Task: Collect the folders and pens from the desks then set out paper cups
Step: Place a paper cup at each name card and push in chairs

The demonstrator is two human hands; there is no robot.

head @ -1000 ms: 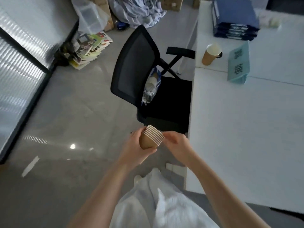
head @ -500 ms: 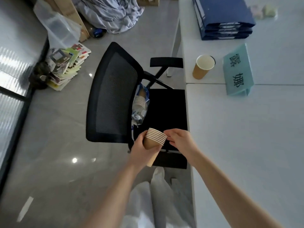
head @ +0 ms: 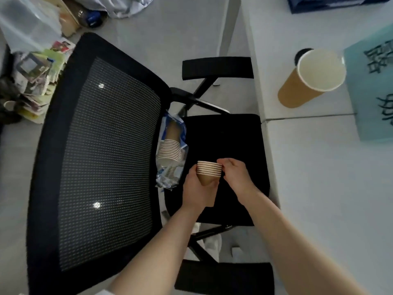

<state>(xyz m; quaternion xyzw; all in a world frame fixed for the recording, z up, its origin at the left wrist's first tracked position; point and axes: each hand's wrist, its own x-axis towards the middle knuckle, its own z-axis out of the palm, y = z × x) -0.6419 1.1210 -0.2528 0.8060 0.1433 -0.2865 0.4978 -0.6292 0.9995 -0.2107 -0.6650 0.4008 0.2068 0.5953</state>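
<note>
My left hand (head: 196, 191) grips a small stack of brown paper cups (head: 208, 172) from below, above the black chair seat. My right hand (head: 235, 176) pinches the white rims at the top right of that stack. Another sleeve of nested cups (head: 170, 151) lies in a torn plastic bag on the seat, against the backrest. One single brown paper cup (head: 309, 81) stands upright on the white desk (head: 329, 188) at the right. The blue folders (head: 331, 4) lie at the desk's far edge, mostly cut off.
A black mesh office chair (head: 102, 154) fills the middle, its armrests (head: 217, 68) close to the desk edge. A teal name card (head: 372, 92) stands beside the single cup. Magazines (head: 36, 81), a plastic bag and cloth lie on the floor at the far left.
The camera has moved closer over the chair and desk. The cup stack has turned more upright in my left hand, with my right hand still at its rims.
</note>
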